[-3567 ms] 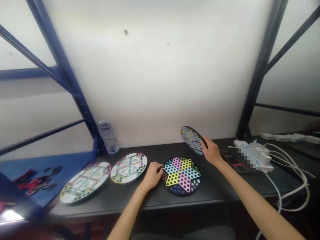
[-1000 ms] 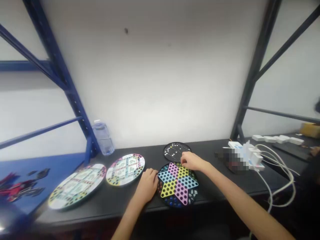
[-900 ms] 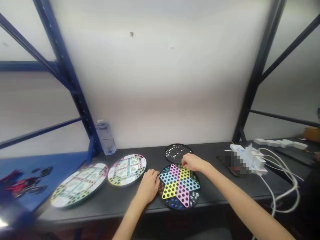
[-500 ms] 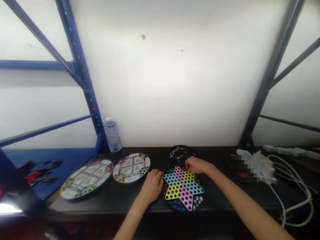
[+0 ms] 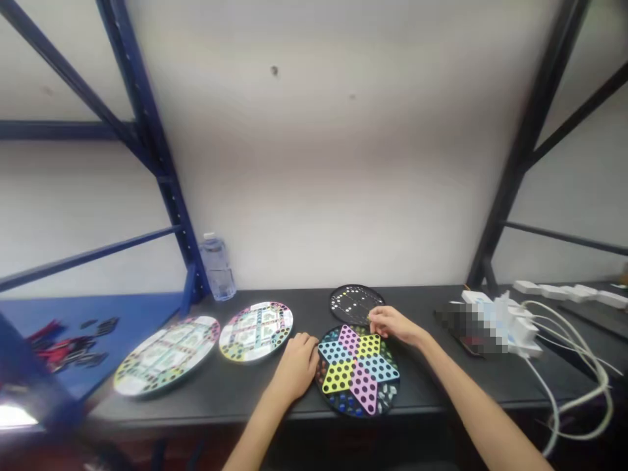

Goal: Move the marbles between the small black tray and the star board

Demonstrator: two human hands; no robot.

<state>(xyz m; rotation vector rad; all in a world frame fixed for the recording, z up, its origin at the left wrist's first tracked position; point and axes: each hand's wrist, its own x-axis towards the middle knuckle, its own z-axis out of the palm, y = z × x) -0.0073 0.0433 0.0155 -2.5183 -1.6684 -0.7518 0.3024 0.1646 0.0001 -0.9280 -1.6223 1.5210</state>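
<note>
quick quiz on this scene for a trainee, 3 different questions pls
1. Multiple choice: the right hand is at the top edge of the star-patterned Chinese checkers board, next to which item? A) the black round board B) the plastic water bottle C) the white cables
2. True or false: the left hand is holding the plastic water bottle.
3. Fill in the blank: two printed round boards lie to the ___ of the Chinese checkers board.

Key: 1 A; 2 false; 3 left

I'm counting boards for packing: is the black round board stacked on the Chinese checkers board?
No, the black round board lies on the bench beyond the Chinese checkers board, not on top of it.
</note>
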